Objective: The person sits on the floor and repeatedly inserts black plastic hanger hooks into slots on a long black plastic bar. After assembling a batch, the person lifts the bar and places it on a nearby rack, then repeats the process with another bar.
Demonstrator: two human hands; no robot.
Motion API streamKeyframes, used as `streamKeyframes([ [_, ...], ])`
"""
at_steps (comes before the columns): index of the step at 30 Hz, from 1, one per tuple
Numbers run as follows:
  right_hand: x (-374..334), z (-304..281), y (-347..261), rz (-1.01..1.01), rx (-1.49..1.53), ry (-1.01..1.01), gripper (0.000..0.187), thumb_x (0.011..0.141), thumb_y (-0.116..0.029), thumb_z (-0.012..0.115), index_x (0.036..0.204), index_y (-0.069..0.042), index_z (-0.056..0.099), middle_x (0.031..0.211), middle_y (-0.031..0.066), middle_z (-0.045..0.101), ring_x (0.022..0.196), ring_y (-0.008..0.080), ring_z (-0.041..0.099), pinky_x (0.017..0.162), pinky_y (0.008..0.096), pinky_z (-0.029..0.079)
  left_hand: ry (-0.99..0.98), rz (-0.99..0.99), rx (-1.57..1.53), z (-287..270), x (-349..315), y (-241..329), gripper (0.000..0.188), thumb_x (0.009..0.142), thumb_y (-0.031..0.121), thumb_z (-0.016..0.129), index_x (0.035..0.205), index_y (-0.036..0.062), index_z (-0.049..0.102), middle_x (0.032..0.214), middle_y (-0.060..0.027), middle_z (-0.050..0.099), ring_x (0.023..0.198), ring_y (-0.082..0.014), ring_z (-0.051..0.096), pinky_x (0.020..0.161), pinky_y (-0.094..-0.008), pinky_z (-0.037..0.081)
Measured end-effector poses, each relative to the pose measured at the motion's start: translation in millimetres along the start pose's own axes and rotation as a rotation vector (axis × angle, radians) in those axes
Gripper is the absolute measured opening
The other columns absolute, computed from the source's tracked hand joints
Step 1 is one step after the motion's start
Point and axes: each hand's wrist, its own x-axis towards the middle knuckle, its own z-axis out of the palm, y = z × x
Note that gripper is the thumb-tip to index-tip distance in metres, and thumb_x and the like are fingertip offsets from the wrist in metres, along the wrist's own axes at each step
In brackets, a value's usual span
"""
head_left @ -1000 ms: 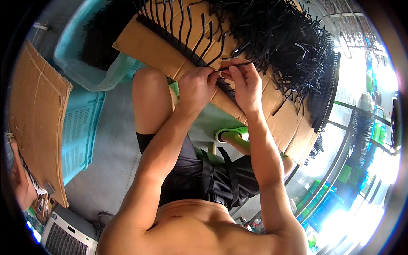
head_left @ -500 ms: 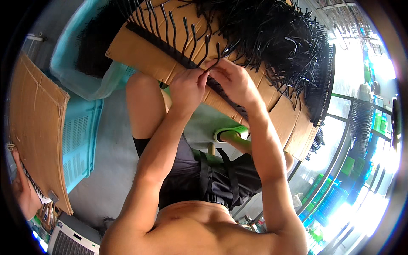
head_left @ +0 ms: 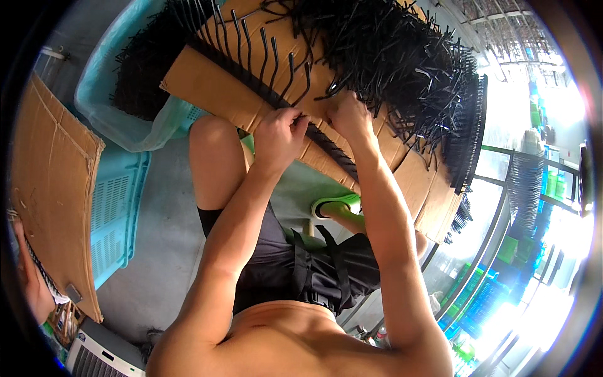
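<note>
A long black strip (head_left: 254,78) lies slantwise along the near edge of a cardboard-covered work surface (head_left: 210,81). Several thin, bent black rods (head_left: 274,61) stand up in a row from its far-left part. My left hand (head_left: 279,135) is closed on the strip just past the last rod, thumb and fingers pressed together. To the right, the strip's bare part carries on with small notches. My right hand (head_left: 353,118) is curled at the near edge of a big heap of loose black rods (head_left: 402,56); its fingertips are partly hidden, and whatever they hold cannot be made out.
Filled racks of black rods (head_left: 468,132) stand at the heap's right edge. On the left are a lined blue basket (head_left: 135,141) with dark contents, a blue crate (head_left: 116,213) and a cardboard sheet (head_left: 53,188). Another person's arm (head_left: 38,283) shows at the far left.
My right hand has left the rod beside my left hand and moved right to the heap. My left hand has slid slightly down, staying at the strip.
</note>
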Motion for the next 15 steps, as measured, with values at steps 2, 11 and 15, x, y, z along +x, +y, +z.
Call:
streamKeyframes([
  [2, -10.8, -2.5, 8.1, 0.023, -0.013, 0.036, 0.035, 0.074, -0.016, 0.071, 0.097, 0.008, 0.06, 0.091, 0.0264, 0.068, 0.087, 0.0426, 0.068, 0.084, 0.0449, 0.052, -0.003, -0.004, 0.007, -0.4, 0.9, -0.5, 0.015, 0.08, 0.016, 0.073, 0.087, 0.0044, 0.07, 0.083, -0.0117, 0.07, 0.075, -0.0326, 0.066, 0.066, -0.0413, 0.053],
  [11, -48.0, -33.7, -9.8, 0.066, 1.221, -0.142, 0.014, 0.086, -0.004, 0.068, 0.098, 0.002, 0.064, 0.088, 0.006, 0.068, 0.078, 0.0129, 0.066, 0.069, 0.026, 0.054, 0.063, 0.063, 0.096, 4.1, 1.0, 2.1, 0.011, 0.082, 0.016, 0.073, 0.085, 0.0049, 0.071, 0.078, -0.0132, 0.07, 0.07, -0.0305, 0.068, 0.062, -0.0382, 0.053],
  [15, -59.9, -12.0, -28.0, -0.2, 1.008, 0.041, 0.014, 0.091, -0.008, 0.066, 0.099, 0.004, 0.063, 0.087, 0.0066, 0.07, 0.08, 0.01, 0.066, 0.07, 0.0249, 0.053, 0.067, 0.151, 0.106, 1.0, 1.4, 0.4, 0.009, 0.08, 0.01, 0.073, 0.084, 0.0032, 0.07, 0.079, -0.0145, 0.069, 0.07, -0.0331, 0.066, 0.062, -0.0411, 0.051],
])
